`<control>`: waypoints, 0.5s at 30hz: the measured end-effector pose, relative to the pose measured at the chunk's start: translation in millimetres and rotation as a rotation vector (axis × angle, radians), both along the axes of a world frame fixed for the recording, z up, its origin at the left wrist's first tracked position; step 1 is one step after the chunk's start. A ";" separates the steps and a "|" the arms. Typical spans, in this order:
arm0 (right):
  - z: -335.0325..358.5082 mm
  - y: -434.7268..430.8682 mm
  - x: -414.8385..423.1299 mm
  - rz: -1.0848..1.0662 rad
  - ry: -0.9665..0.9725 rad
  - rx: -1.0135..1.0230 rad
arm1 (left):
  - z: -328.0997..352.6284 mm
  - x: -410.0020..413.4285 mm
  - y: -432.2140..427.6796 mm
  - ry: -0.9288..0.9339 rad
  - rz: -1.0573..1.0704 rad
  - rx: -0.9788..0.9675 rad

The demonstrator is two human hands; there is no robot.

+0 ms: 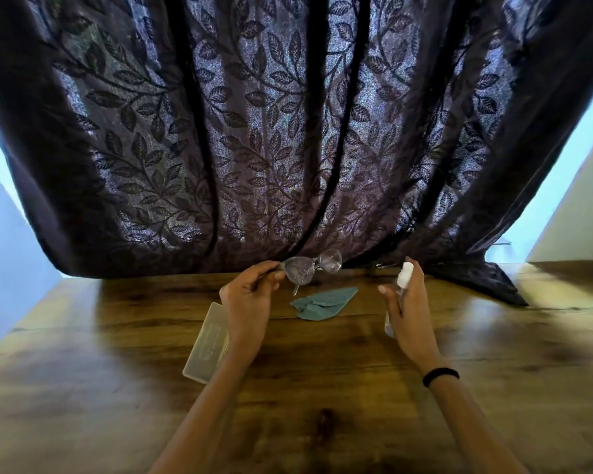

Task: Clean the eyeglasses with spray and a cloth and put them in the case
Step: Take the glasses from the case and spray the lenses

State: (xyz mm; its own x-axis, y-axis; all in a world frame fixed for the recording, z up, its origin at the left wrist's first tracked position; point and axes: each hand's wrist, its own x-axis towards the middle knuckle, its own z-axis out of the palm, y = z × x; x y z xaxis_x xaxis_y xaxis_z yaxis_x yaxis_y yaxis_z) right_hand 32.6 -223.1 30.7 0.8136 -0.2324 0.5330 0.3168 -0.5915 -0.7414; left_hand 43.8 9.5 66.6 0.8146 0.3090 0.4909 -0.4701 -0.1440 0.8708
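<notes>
a: nearest to us, at about 7 o'clock, the clear rectangular plastic case (208, 343) lies flat on the glossy brown wooden table (322, 422), partly under the left wrist.

b: and the hands?

a: a little farther out, the left hand (249, 302) is closed on one end of the clear-framed eyeglasses (310, 266), holding them up off the table at 12 o'clock. the right hand (406, 309), at about 2 o'clock, is wrapped around a small white-capped spray bottle (404, 278) with its top toward the lenses. a black band (440, 376) sits on that wrist.

b: so spraying is the step in hand, i'd judge.

a: likely. the lenses look misted already. i'd keep the nozzle near but apart from the glass, go light on each lens, and keep the fingers on the frame, off the lenses.

b: the cloth?

a: the crumpled blue-grey cloth (324, 302) lies on the table between the hands, below the glasses, ready to pick up.

b: beyond that?

a: the table shows bright glare. at its far edge hangs a dark purple leaf-patterned curtain (288, 131), with pale wall at 10 and 2 o'clock.
</notes>
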 end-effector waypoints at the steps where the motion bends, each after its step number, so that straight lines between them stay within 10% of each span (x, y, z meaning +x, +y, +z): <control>1: -5.4 -4.1 1.1 -0.004 0.018 -0.006 | 0.5 -0.2 0.0 0.000 0.002 -0.004; 15: -21.9 -7.8 -8.0 -0.117 0.004 0.076 | 1.0 -1.4 -1.0 0.008 -0.004 -0.027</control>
State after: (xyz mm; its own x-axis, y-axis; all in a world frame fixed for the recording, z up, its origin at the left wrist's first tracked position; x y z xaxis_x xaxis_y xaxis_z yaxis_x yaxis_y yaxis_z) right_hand 24.6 -230.9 8.8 0.7805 -0.3656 0.5071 0.2456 -0.5667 -0.7865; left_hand 42.4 8.5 67.6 0.8197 0.3185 0.4760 -0.4639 -0.1184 0.8780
